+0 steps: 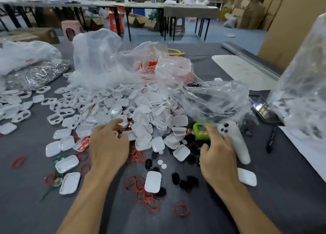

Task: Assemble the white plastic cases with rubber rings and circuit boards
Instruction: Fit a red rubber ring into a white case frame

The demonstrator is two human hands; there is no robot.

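The left hand (109, 142) has bent fingers over the pile of white cases (150, 110). It is hard to tell if they hold one. It should take just one. Red rubber rings (139, 187) lie beside its wrist. The right hand (218, 152), holding nothing, pokes the green timer (200, 127).

Glossy white plastic cases (151, 110), crinkled clear plastic bags (98, 57), matt grey cloth table (26, 207)

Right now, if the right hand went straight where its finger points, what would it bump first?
Probably the small green timer; the right hand aims its index finger at it, perhaps touching. Depth is unclear.
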